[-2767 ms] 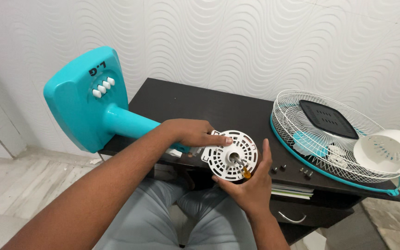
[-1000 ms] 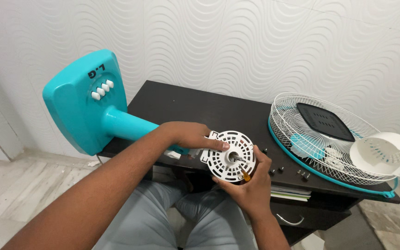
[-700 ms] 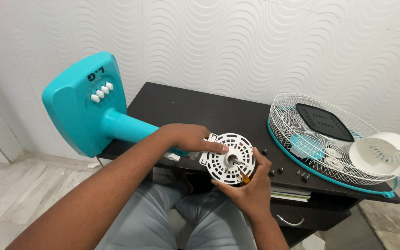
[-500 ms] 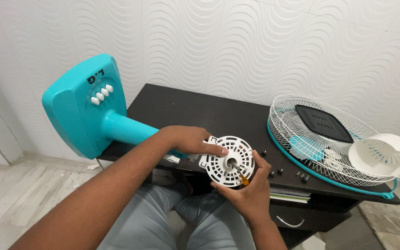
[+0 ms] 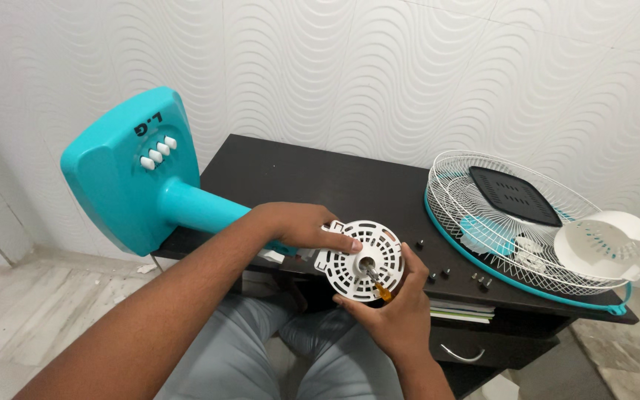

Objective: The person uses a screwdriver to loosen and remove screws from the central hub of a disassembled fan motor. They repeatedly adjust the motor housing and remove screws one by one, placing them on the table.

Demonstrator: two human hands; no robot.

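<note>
The white slotted disc (image 5: 359, 260) of the fan motor sits just off the front edge of the desk (image 5: 320, 178), above your lap, with the teal fan stand (image 5: 138, 174) lying across the desk's left front corner and its neck running in behind the disc. Your left hand (image 5: 301, 226) is clenched over the top left of the disc, thumb pressed flat on its face; keep that pressure, since it appears to be all that stops the disc turning. Your right hand (image 5: 398, 315) grasps a screwdriver (image 5: 376, 281) with an orange handle from below, tip set near the centre hole of the disc. I judge the step to be working a screw at that hub: keep the shaft square to the face, push in along it, and turn slowly so the tip does not skid across the slots. Whether the tip is seated in a screw head cannot be told. Loose dark screws (image 5: 438, 272) lie near the front edge, just right of the disc; keep your wrist clear of them. The wire guard (image 5: 512, 222) and white plastic cover (image 5: 605, 244) rest at the right end of the desk, well apart.
</note>
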